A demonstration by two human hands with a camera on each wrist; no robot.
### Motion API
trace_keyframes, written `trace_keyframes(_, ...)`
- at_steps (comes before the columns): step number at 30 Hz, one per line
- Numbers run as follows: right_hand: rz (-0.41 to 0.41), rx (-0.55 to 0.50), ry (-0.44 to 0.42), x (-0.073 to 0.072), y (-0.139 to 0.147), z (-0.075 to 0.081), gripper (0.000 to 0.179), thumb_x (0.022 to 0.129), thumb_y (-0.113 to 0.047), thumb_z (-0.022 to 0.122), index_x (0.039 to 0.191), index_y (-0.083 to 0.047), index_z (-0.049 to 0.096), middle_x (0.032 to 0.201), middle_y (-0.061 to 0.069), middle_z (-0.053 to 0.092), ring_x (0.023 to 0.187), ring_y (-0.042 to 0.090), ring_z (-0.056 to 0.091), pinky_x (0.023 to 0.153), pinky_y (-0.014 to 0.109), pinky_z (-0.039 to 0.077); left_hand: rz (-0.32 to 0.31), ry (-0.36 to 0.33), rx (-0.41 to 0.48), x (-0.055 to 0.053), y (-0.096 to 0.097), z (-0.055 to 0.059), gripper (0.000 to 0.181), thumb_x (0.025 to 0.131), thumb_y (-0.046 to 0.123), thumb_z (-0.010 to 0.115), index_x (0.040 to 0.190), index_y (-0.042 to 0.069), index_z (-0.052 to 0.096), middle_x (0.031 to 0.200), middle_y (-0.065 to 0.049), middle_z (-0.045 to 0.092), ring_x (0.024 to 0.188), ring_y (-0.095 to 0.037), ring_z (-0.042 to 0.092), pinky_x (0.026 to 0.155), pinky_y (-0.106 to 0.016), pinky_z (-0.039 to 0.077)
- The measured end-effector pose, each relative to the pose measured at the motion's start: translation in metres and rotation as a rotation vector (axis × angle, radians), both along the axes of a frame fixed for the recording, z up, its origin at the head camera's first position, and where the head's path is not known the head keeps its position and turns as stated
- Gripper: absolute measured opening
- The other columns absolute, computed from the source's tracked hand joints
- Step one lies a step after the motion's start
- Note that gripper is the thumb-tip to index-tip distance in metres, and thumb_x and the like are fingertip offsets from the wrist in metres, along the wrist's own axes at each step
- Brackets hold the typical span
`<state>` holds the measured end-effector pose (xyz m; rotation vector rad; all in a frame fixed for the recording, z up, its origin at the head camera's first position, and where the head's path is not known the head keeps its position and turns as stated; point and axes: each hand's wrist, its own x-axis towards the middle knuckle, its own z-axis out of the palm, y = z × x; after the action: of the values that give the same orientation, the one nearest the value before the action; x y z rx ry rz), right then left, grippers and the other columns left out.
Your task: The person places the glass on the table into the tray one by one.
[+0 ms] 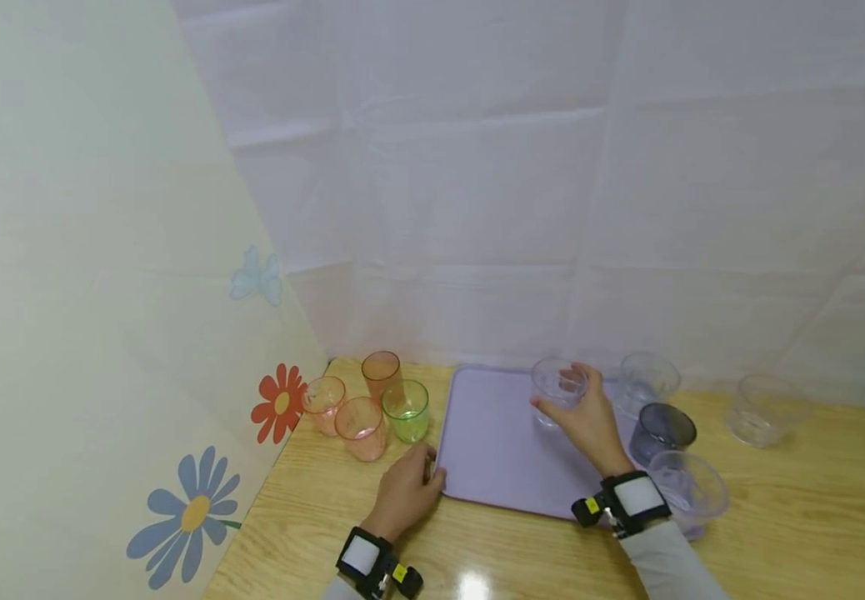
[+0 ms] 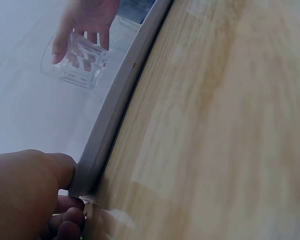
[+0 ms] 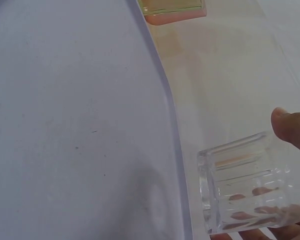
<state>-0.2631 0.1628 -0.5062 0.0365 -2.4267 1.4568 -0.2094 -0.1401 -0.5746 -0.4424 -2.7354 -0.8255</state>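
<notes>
My right hand [image 1: 592, 427] grips a clear ribbed glass [image 1: 557, 385] over the back part of a lilac tray [image 1: 496, 450]. In the right wrist view the thumb is on one side of the glass [image 3: 245, 187] and the fingers wrap the other, seen through its wall. At the tray's front left corner, my left hand [image 1: 406, 492] pinches the edge. The left wrist view puts its thumb above the tray rim [image 2: 107, 130] and its curled fingers beneath. On the tray's right part are a clear glass [image 1: 646, 383], a dark grey glass [image 1: 662, 433] and a wide-mouthed clear one [image 1: 695, 492].
Left of the tray stand a brown-orange glass [image 1: 382, 375], a green glass [image 1: 407, 412] and two pink-orange glasses, the nearer one [image 1: 362, 429] in front. Another clear glass [image 1: 758, 417] is on the wooden table [image 1: 815, 517] at right. Walls [image 1: 462, 208] border the back and left.
</notes>
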Motion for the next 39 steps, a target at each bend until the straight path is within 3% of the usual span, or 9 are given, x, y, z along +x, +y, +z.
trace_keyframes(15, 0.007, -0.007, -0.048, -0.011, 0.002, -0.013, 0.105, 0.075, -0.046, 0.078, 0.147, 0.0, 0.017, 0.139, 0.025, 0.044, 0.123, 0.039, 0.046, 0.097, 0.056, 0.04, 0.012, -0.044, -0.007, 0.005, 0.003, 0.009, 0.02, 0.088, 0.03, 0.064, 0.099, 0.016, 0.058, 0.067, 0.01, 0.044, 0.055, -0.006, 0.042, 0.048, -0.024, 0.033)
trace_keyframes(24, -0.005, -0.027, -0.067, -0.017, 0.002, -0.019, 0.107, 0.073, -0.044, 0.08, 0.147, 0.0, 0.017, 0.14, 0.026, 0.043, 0.124, 0.039, 0.045, 0.1, 0.054, 0.038, 0.01, -0.041, -0.01, 0.003, 0.003, 0.003, 0.02, 0.088, 0.031, 0.064, 0.1, 0.016, 0.057, 0.068, 0.011, 0.044, 0.054, -0.006, 0.042, 0.047, -0.024, 0.033)
trace_keyframes(39, -0.047, -0.037, -0.064, -0.024, -0.002, -0.022, 0.102, 0.074, -0.031, 0.083, 0.145, 0.003, 0.019, 0.139, 0.028, 0.044, 0.123, 0.041, 0.046, 0.1, 0.052, 0.038, 0.009, -0.042, -0.01, 0.003, 0.002, 0.009, 0.02, 0.088, 0.03, 0.064, 0.1, 0.016, 0.057, 0.067, 0.01, 0.044, 0.054, -0.006, 0.042, 0.047, -0.024, 0.033)
